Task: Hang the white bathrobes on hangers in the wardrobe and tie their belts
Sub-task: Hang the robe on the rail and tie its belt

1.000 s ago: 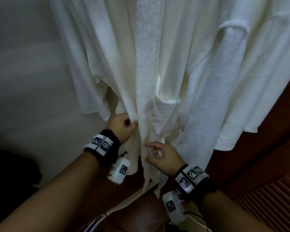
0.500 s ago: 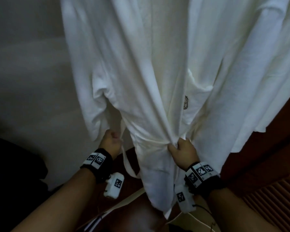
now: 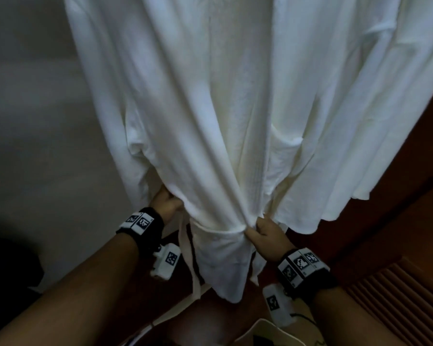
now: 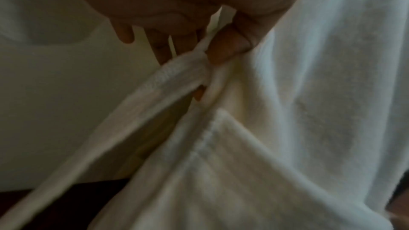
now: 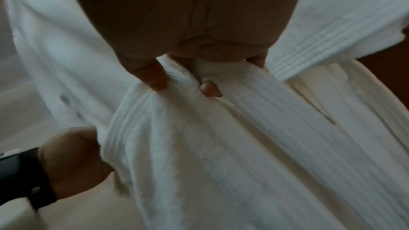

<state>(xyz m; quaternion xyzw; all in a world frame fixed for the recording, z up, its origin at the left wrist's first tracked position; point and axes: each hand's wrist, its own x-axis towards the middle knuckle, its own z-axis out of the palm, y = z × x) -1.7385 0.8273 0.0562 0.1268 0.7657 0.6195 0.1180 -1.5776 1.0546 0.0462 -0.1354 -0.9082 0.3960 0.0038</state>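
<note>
Behind everything, a pale wall fills nine o'clock and dark red-brown wardrobe wood (image 3: pixel 375 221) runs toward four. I have the white bathrobe (image 3: pixel 210 108) hanging at centre, soft and ribbed, gathered at the waist. My left hand (image 3: pixel 166 205) at eight o'clock pinches the belt (image 4: pixel 141 104); my right hand (image 3: pixel 266 232) at five has its fingers (image 5: pixel 155 78) curled into the bunched front. I'd judge the belt needs drawing snug across the front, both ends level, before knotting.
</note>
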